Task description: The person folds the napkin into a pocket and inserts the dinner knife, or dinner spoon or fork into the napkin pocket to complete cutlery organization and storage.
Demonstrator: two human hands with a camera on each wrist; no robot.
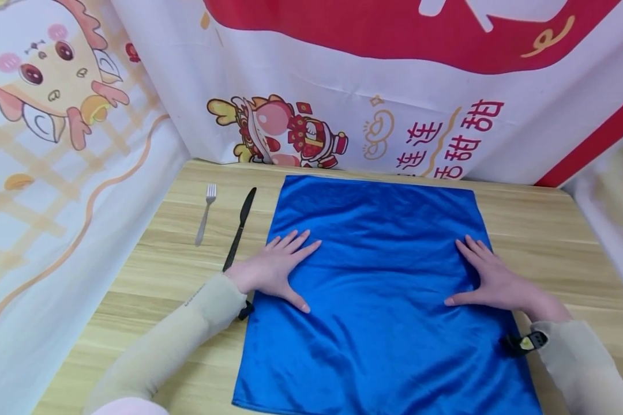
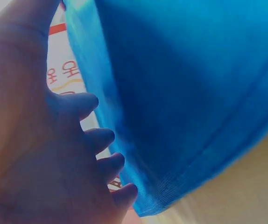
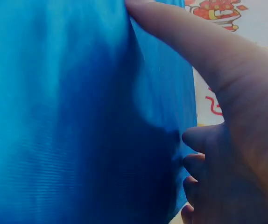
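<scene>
A shiny blue cloth (image 1: 374, 346) lies spread on the wooden table, with light wrinkles across its middle. On its left edge rests my left hand (image 1: 277, 266), fingers straight and spread, thumb toward me. My right hand (image 1: 493, 279) touches the cloth near the right edge in the same way, its fingers extended. The left wrist view shows the left hand (image 2: 59, 135) beside the cloth (image 2: 194, 84), fingertips against it. In the right wrist view, the right hand (image 3: 246, 102) has its thumb and fingertips on the cloth (image 3: 68, 112).
Left of the cloth, a black knife (image 1: 241, 222) lies with its handle end partly behind my left wrist. Farther left is a silver fork (image 1: 206, 213). Printed white curtains (image 1: 353, 75) hang along the table's (image 1: 529, 219) back and left sides.
</scene>
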